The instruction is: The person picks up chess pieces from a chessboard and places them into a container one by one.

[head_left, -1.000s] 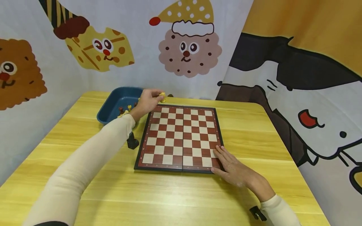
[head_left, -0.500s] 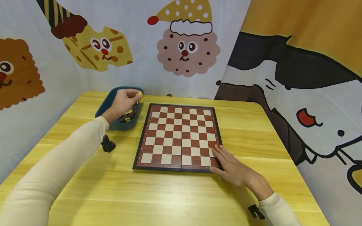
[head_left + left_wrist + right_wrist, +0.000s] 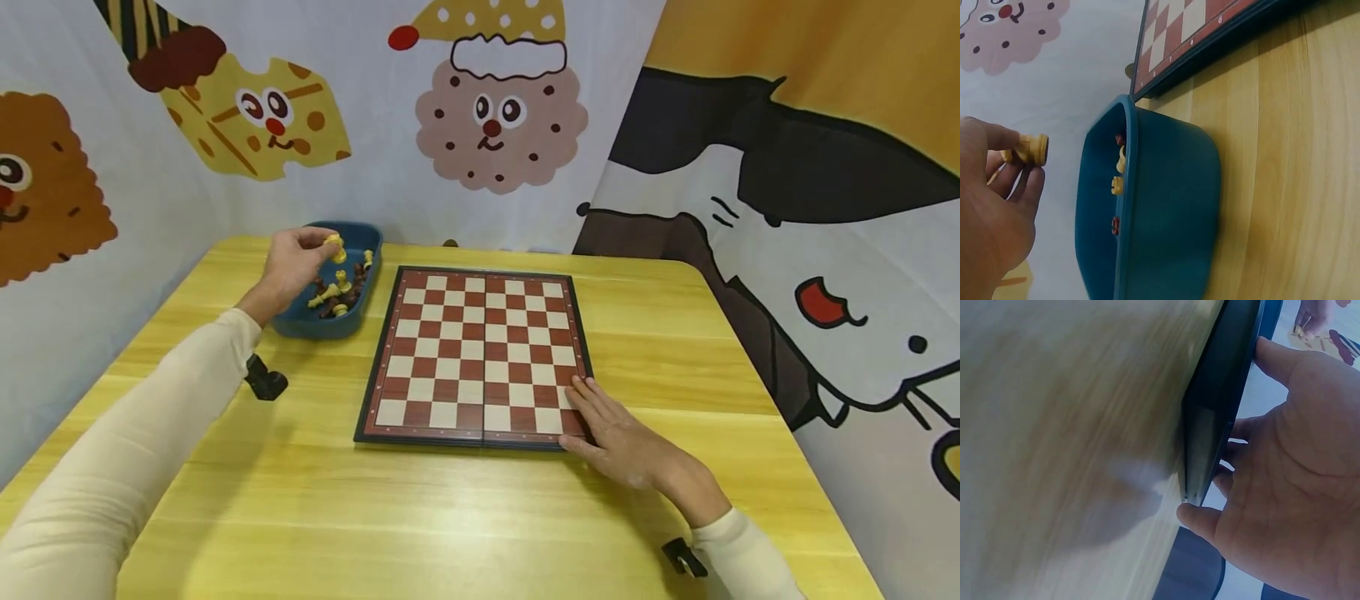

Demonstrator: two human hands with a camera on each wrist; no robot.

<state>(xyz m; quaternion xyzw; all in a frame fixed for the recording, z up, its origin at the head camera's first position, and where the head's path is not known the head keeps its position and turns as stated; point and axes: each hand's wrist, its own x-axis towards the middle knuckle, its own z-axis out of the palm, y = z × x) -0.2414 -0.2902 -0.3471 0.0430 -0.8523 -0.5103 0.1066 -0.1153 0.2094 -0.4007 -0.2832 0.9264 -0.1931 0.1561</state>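
My left hand point(image 3: 288, 265) is raised over the blue plastic bin point(image 3: 318, 330) and pinches a yellow chess piece point(image 3: 337, 248) between thumb and fingertips. In the left wrist view the held chess piece point(image 3: 1036, 150) lies sideways with its round base showing; its top is hidden by the fingers. Yellow and dark brown chess pieces point(image 3: 342, 282) lie jumbled inside the bin. A red-and-cream chessboard point(image 3: 480, 358) lies flat and unfolded on the table. My right hand point(image 3: 628, 446) rests on its near right corner with fingers extended, seen palm-side at the board's edge point(image 3: 1207, 434) in the right wrist view.
The wooden table point(image 3: 450, 517) ends at a patterned cloth wall point(image 3: 360, 208) behind and to both sides. A small dark round thing point(image 3: 450, 243) shows at the table's back edge. Black camera mounts point(image 3: 266, 379) hang at both wrists.
My left hand, holding the yellow chess piece, has moved left from behind the board's far left corner to over the bin. The right hand stays on the board's corner.
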